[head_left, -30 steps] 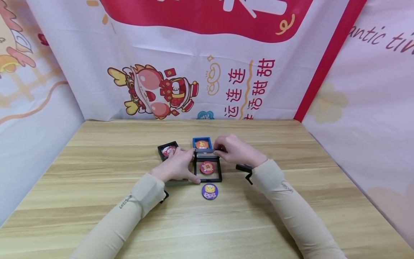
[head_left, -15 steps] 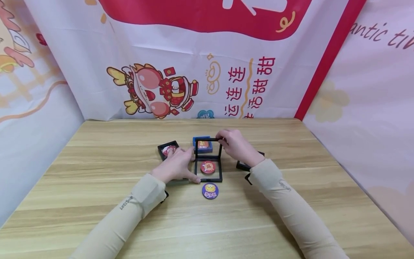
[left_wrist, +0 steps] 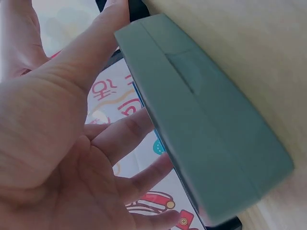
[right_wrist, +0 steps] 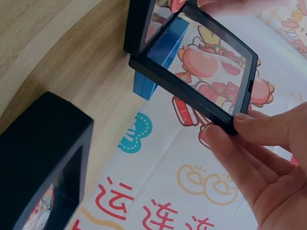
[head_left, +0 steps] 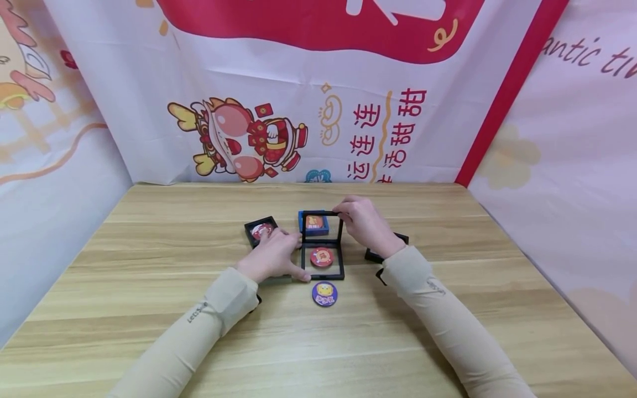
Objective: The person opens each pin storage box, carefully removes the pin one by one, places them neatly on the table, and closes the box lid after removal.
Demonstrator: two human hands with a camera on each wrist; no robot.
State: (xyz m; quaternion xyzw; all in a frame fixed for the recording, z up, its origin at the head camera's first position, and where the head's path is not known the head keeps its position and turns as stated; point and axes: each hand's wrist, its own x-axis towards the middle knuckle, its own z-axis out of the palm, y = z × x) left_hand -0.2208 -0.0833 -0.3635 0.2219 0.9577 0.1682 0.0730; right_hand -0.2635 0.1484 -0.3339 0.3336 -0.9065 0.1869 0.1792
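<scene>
Right wrist view: fingers (right_wrist: 268,130) of the right hand (head_left: 367,225) are pinching the raised half of a black frame (right_wrist: 184,94); the left hand (head_left: 272,257) (loosely spread) is touching its flat half, lying on the table (head_left: 318,342) around a red badge (head_left: 322,257).

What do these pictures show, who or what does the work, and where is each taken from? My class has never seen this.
There is no machine: each grip is a person's bare hand. A head camera looks down over the table; one on each wrist looks at that side's work. An open black case has a red badge within its lower frame. A purple badge lies in front, a blue case behind, and other black cases to either side. The right grip pinches a corner of the raised clear lid. The left grip is at the case's left edge, near a greenish box.
</scene>
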